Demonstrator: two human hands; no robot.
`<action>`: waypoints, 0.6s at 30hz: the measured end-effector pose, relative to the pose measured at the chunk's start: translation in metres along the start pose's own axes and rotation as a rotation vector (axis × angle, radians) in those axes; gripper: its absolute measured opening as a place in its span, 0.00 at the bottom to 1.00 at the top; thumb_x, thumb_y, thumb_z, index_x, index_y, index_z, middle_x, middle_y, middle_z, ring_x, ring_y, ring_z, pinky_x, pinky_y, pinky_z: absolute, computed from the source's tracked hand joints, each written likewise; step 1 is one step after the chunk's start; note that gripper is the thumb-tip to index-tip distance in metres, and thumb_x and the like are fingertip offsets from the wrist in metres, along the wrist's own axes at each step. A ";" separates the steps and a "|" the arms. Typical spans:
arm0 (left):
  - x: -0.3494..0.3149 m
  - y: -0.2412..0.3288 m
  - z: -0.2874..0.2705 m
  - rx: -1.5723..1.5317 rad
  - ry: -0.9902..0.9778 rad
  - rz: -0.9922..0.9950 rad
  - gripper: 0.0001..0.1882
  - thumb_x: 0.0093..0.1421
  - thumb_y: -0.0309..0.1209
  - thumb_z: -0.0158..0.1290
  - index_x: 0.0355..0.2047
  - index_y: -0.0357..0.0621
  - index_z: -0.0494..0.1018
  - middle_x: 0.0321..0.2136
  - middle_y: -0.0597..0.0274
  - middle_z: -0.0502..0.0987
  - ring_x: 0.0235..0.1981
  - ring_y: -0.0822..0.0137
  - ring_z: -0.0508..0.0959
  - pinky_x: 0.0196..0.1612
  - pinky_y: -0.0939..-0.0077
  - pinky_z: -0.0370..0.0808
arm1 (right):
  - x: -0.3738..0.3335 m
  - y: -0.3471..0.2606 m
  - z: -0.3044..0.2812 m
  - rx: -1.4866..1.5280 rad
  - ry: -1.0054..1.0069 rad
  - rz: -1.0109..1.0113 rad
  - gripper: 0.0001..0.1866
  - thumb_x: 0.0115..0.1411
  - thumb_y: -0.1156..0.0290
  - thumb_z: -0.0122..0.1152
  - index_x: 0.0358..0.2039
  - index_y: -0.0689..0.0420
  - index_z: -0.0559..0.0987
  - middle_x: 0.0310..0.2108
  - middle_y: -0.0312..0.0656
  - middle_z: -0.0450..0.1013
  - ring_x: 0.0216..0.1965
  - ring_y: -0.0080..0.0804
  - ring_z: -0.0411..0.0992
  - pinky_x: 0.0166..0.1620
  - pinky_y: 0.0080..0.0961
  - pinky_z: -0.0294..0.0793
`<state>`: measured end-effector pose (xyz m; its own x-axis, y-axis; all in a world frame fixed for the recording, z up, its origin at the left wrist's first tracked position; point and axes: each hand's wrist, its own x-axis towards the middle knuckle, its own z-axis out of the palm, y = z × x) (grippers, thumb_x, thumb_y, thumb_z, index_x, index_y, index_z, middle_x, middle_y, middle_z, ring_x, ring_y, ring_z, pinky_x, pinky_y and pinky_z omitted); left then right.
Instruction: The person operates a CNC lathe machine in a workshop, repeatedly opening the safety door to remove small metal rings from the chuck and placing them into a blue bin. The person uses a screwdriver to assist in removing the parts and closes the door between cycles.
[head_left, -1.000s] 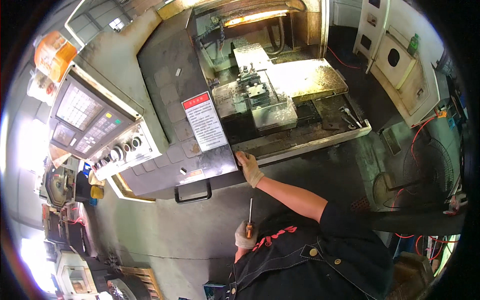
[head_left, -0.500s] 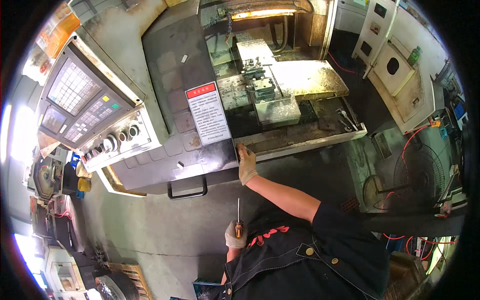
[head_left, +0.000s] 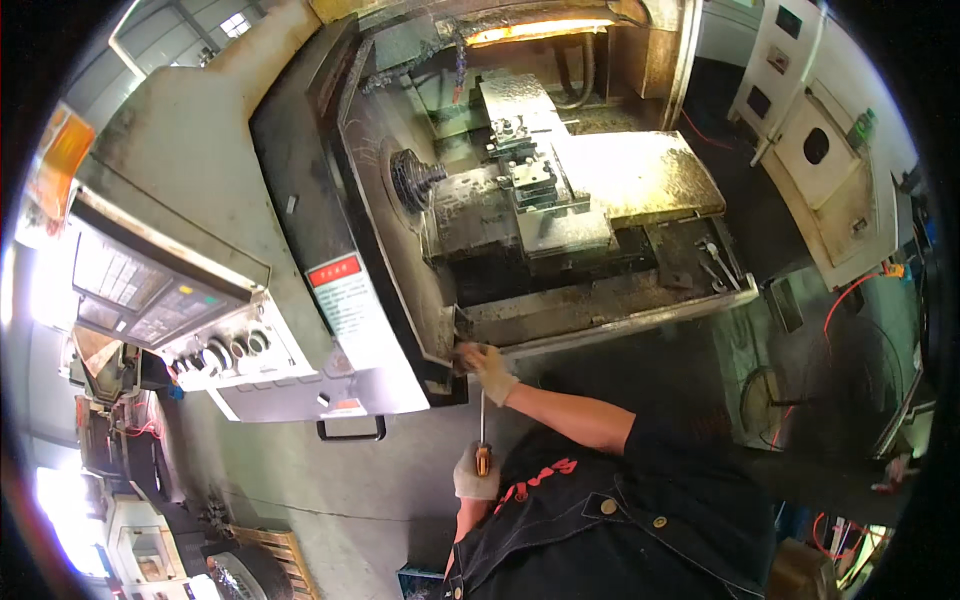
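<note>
A screwdriver [head_left: 484,440] with an amber handle stands tip up in my gloved left hand [head_left: 476,478], whose fingers are wrapped round the handle in front of my body. My gloved right hand [head_left: 492,376] reaches left to the front edge of the dark sliding door [head_left: 385,300] of a lathe. The fingertips there are smeared by motion, so their grip on the edge is unclear. A sheet with a red header [head_left: 345,305] is stuck on the door. Inside the opening are the chuck [head_left: 412,180] and the tool block [head_left: 530,180] on its slide.
The control panel [head_left: 150,290] with buttons and knobs is at the left. A black handle [head_left: 350,430] juts out below the door. Wrenches [head_left: 716,268] lie in the machine's right corner. Farther right are a floor fan [head_left: 850,345], a white machine [head_left: 820,160] and red cables.
The door has slid to the left, uncovering the chuck. My right hand has stayed near its edge and appears lower in the view. The left hand keeps hold of the screwdriver.
</note>
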<state>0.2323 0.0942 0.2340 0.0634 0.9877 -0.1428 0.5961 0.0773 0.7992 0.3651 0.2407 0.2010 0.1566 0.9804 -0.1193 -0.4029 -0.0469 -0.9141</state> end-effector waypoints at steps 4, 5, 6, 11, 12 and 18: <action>0.058 0.015 0.024 0.336 -0.142 -0.162 0.13 0.47 0.36 0.51 0.33 0.44 0.70 0.27 0.45 0.75 0.32 0.44 0.75 0.34 0.56 0.71 | 0.031 0.029 -0.088 0.168 0.112 0.097 0.18 0.57 0.55 0.51 0.33 0.60 0.74 0.25 0.34 0.66 0.27 0.23 0.62 0.33 0.24 0.64; 0.072 0.005 0.033 0.446 -0.215 -0.239 0.17 0.47 0.40 0.50 0.35 0.46 0.70 0.30 0.44 0.75 0.34 0.44 0.74 0.36 0.53 0.70 | 0.035 0.032 -0.108 0.165 0.153 0.129 0.17 0.57 0.55 0.51 0.30 0.59 0.74 0.24 0.33 0.65 0.27 0.23 0.61 0.33 0.24 0.63; 0.083 0.012 0.036 0.471 -0.244 -0.236 0.17 0.46 0.40 0.50 0.36 0.46 0.69 0.31 0.45 0.75 0.35 0.44 0.74 0.37 0.54 0.70 | 0.036 0.027 -0.124 0.206 0.127 0.157 0.16 0.57 0.56 0.51 0.29 0.58 0.73 0.24 0.33 0.64 0.27 0.23 0.61 0.33 0.25 0.63; 0.129 0.060 0.048 0.535 -0.248 -0.221 0.20 0.45 0.40 0.51 0.39 0.47 0.69 0.35 0.45 0.74 0.38 0.45 0.73 0.40 0.56 0.70 | 0.042 -0.002 -0.157 0.250 0.077 0.285 0.14 0.57 0.57 0.52 0.27 0.56 0.71 0.23 0.32 0.64 0.31 0.24 0.65 0.34 0.26 0.65; 0.135 0.064 0.052 0.556 -0.231 -0.229 0.20 0.45 0.40 0.51 0.39 0.47 0.69 0.35 0.46 0.74 0.38 0.46 0.73 0.40 0.57 0.70 | 0.048 0.004 -0.164 0.257 0.060 0.310 0.14 0.57 0.57 0.53 0.28 0.56 0.72 0.24 0.33 0.64 0.32 0.24 0.66 0.34 0.26 0.66; 0.147 0.051 0.062 0.423 -0.033 -0.119 0.23 0.47 0.40 0.51 0.42 0.43 0.68 0.37 0.45 0.73 0.38 0.47 0.73 0.41 0.58 0.70 | 0.095 -0.031 -0.131 0.114 -0.184 0.222 0.22 0.58 0.54 0.50 0.44 0.59 0.69 0.40 0.39 0.67 0.39 0.26 0.67 0.39 0.28 0.70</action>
<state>0.3217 0.2347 0.2181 -0.0041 0.9700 -0.2430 0.8756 0.1209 0.4678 0.5106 0.3106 0.1674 -0.1081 0.9672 -0.2299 -0.5093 -0.2525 -0.8227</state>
